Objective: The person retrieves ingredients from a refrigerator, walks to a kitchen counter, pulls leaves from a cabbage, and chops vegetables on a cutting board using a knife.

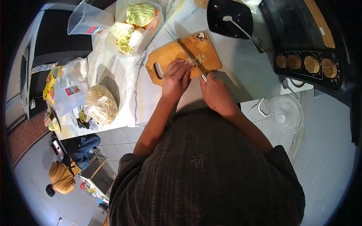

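On a marble-look counter lies a wooden cutting board (166, 54) with a handle slot at its left end. My right hand (217, 92) is wrapped round the handle of a kitchen knife (185, 49), whose blade points up and to the left across the board. Curled beside the blade, my left hand (176, 77) has its fingertips down on the board, pressing a small pale piece that they mostly hide. Thin pale slices (201, 58) lie just right of the blade; I cannot tell what food they are. A small dark-and-white piece (201, 35) sits at the board's top corner.
A plastic container (160, 22) of cabbage and shredded carrot stands beyond the board, beside a clear jug (85, 19). A black bowl (215, 24) holds a spoon. The oven (305, 64) is at right; bagged noodles (100, 104) are at left. A person (62, 175) sits behind.
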The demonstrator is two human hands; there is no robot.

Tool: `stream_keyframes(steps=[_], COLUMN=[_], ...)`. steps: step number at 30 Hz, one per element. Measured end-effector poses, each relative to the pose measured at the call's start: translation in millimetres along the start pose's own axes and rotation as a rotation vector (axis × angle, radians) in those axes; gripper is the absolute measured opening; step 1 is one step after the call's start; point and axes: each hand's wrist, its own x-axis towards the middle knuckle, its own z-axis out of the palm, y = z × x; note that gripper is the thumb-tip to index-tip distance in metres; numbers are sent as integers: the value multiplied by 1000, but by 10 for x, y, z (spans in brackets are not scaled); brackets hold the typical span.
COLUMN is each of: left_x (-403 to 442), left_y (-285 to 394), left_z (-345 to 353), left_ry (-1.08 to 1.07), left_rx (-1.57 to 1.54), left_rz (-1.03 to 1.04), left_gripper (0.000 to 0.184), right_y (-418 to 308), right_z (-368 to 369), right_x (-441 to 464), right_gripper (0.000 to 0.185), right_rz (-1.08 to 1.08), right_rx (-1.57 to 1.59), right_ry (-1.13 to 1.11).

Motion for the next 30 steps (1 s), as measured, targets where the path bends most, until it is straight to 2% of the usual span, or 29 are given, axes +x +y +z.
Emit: stream_keyframes(steps=[12,22,30], left_x=[-1,-2,-11], left_y=[-5,19,9], left_z=[-8,5,-2], left_ry=[12,39,30], left_rx=[-4,-13,-6], left_rz=[-2,-7,15], left_gripper=[13,13,14], right_y=[42,71,69], right_z=[42,-35,-1], right_x=[-79,-49,-40], right_gripper=[32,30,28], right_rz=[64,26,-26], right_rx=[-114,-146,-21], right_ry=[29,77,65])
